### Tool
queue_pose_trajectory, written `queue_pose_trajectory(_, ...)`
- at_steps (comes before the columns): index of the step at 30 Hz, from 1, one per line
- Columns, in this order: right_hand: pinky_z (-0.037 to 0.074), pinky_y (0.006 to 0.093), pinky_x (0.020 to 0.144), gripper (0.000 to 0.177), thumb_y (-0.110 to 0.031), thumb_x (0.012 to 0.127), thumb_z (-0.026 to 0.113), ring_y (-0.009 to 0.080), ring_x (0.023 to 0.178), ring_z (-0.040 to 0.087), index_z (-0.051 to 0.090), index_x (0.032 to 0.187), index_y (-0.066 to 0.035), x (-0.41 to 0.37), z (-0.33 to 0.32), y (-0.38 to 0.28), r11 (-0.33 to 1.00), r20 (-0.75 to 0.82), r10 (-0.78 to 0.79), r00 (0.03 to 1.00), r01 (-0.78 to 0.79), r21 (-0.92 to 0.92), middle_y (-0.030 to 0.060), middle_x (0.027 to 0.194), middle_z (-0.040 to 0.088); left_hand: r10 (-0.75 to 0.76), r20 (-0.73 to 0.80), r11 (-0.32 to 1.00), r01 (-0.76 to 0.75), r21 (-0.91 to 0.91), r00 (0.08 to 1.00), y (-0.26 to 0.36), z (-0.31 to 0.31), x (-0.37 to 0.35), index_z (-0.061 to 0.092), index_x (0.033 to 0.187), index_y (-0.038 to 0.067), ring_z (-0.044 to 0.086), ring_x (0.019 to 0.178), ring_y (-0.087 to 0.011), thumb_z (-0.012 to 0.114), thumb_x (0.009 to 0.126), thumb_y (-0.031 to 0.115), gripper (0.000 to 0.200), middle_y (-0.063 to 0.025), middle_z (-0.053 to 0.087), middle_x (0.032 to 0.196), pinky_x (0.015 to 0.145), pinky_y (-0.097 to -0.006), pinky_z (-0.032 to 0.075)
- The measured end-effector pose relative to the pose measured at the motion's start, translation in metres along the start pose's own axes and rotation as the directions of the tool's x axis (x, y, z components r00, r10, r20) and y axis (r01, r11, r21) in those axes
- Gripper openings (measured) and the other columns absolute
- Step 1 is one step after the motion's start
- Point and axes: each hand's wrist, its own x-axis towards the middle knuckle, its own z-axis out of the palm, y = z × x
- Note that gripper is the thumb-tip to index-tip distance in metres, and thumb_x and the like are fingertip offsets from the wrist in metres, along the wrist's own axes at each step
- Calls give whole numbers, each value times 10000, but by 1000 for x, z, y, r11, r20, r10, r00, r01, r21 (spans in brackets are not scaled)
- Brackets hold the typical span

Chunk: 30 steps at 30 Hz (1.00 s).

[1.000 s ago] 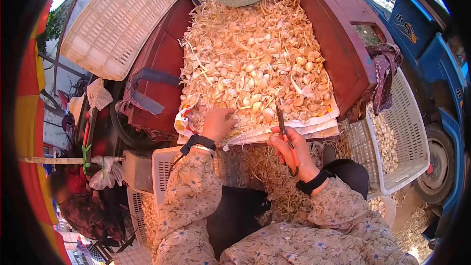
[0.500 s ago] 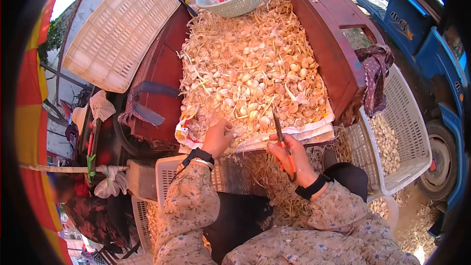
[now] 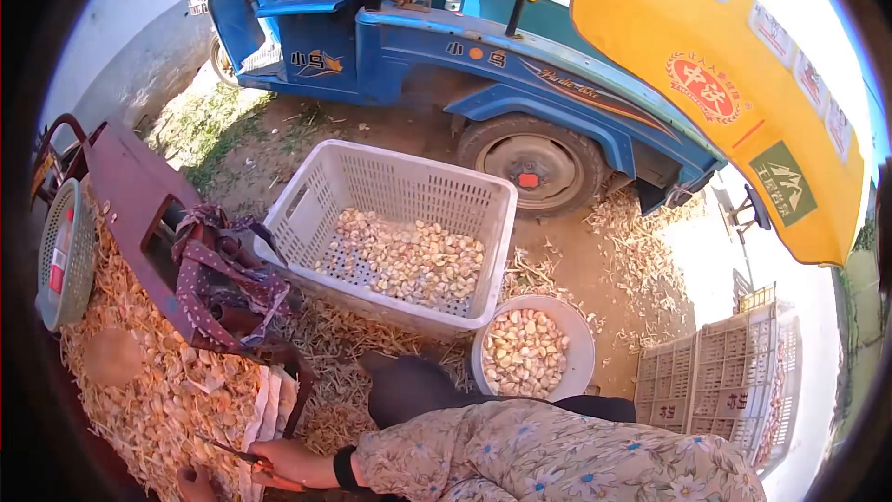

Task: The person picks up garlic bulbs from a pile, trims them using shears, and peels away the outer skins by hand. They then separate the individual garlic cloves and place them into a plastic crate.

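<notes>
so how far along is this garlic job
Looks done: the cleaner-looking garlic in the white crate and round tub. In hand: the scissors, held by the right hand at the heap's edge; whether the left hand holds anything is unclear. Left: the strawy heap on the maroon cart, probably plenty of work.

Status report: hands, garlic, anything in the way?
Right hand gripping scissors at garlic pile. Left hand at bottom edge, hold unclear. Spotted cloth draped on cart's side, clear of both hands.
</notes>
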Motion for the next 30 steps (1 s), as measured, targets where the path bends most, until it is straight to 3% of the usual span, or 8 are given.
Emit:
queue_pose_trajectory(4,355,320,535,154,-166,774,584,161,584,453,507,860,-64,1,-6,7,970,86,106,991,-122,209,47,616,431,-69,208,954,3,301,976,139,-41,-56,616,899,-37,553,693,-322,510,802,313,378,-195,615,774,672,-415,426)
queue_pose_trajectory(7,362,295,522,148,-145,776,582,130,593,456,524,883,-60,-4,1,19,977,29,110,994,-113,179,41,619,440,261,-184,942,-209,263,948,40,11,-41,451,894,-22,505,672,-275,587,687,44,256,-134,519,756,651,-349,417)
queue_pose_trajectory(9,394,274,545,146,-134,805,576,107,599,451,545,916,-45,-22,-22,-22,905,128,266,955,-294,309,27,650,495,134,-45,985,-128,115,990,90,-7,-62,447,930,-33,538,771,-338,604,624,-2,346,-182,541,847,722,-357,423)
queue_pose_trajectory(11,368,298,490,107,-109,806,571,128,509,446,502,823,-29,-16,-3,-3,985,-127,-160,979,167,46,43,566,452,95,-17,971,-89,221,995,105,-15,-67,504,894,-14,548,775,-344,625,618,22,304,-184,557,808,697,-376,430)
queue_pose_trajectory(14,388,250,549,234,-139,770,655,77,614,451,539,927,-10,-13,-7,-5,997,-16,14,1000,-13,74,5,659,495,134,-39,926,-111,362,990,96,-12,-64,551,901,9,557,813,-357,656,604,108,331,-194,582,845,714,-421,434)
queue_pose_trajectory(19,371,211,540,230,-133,773,657,43,613,436,549,941,-18,-17,-13,-20,986,14,42,999,-44,162,-8,662,507,-91,-88,980,73,-187,992,101,-27,-68,569,979,10,534,544,-161,615,694,70,295,-87,573,704,477,-270,412)
queue_pose_trajectory(23,366,210,517,221,-136,772,659,42,596,447,556,944,-42,-22,-15,-29,995,79,-80,994,85,-55,0,636,499,-62,230,500,230,-835,971,129,-64,-97,535,1063,13,452,521,-73,532,778,-3,286,-23,546,734,447,-201,349)
queue_pose_trajectory(30,431,295,595,348,-109,696,688,227,581,502,556,1013,-50,-28,-20,-40,643,178,-560,809,561,-521,87,714,526,30,370,375,333,-865,929,171,-90,-146,407,1101,26,434,549,-52,504,741,-65,384,-63,543,910,445,-156,323)
